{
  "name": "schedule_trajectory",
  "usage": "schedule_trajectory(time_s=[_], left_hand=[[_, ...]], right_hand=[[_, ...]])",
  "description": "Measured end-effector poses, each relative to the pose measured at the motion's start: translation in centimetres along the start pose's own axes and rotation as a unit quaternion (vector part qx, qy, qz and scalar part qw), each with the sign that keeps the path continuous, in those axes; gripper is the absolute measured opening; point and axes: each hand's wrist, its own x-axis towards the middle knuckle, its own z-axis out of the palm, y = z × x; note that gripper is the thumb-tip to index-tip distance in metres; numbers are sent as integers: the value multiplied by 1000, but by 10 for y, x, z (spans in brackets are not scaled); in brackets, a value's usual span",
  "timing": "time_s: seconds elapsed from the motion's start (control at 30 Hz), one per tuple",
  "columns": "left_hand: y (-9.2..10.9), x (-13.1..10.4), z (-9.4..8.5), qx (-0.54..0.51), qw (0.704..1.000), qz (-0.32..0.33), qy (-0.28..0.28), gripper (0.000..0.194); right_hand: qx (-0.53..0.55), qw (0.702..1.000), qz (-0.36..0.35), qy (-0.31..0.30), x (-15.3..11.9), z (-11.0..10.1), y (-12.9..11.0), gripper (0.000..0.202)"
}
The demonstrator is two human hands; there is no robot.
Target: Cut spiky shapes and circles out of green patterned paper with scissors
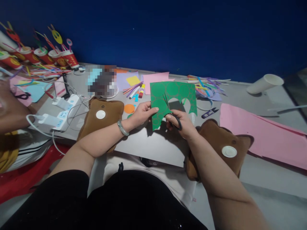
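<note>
A sheet of green paper (172, 89), marked with drawn circles and with rounded pieces cut out of its lower edge, is held up over the table. My left hand (145, 112) pinches its left edge between thumb and fingers. With my right hand (181, 123) I grip black-handled scissors (177, 121); their blades reach up into the paper, between the circles. An orange paper disc (129, 109) lies on the table just left of my left hand, with a bit of green paper partly hidden beside it.
Brown cushions (96, 119) lie on both sides of me. A power strip (67, 111) with cables is at left, near another person's arm (9, 108). Pink sheets (259, 134), purple thread snips (209, 113) and a white tube (265, 84) are at right. Decorated cups (69, 59) stand back left.
</note>
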Motion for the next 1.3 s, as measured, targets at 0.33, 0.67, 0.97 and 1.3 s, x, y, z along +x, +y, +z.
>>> schedule_trajectory(time_s=[0.33, 0.67, 0.97, 1.3], left_hand=[[3, -1, -4, 3, 1000, -5, -4, 46], [10, -1, -1, 5, 1000, 3, 1, 48], [14, -3, 1, 14, 1000, -8, -10, 52], [13, -3, -1, 13, 1000, -3, -15, 54]], right_hand=[[12, 1000, 5, 2, -2, 0, 0, 65], [18, 1000, -2, -5, -2, 1, -1, 65], [15, 1000, -7, -4, -4, 2, -8, 63], [6, 1000, -15, -9, -4, 1, -7, 61]])
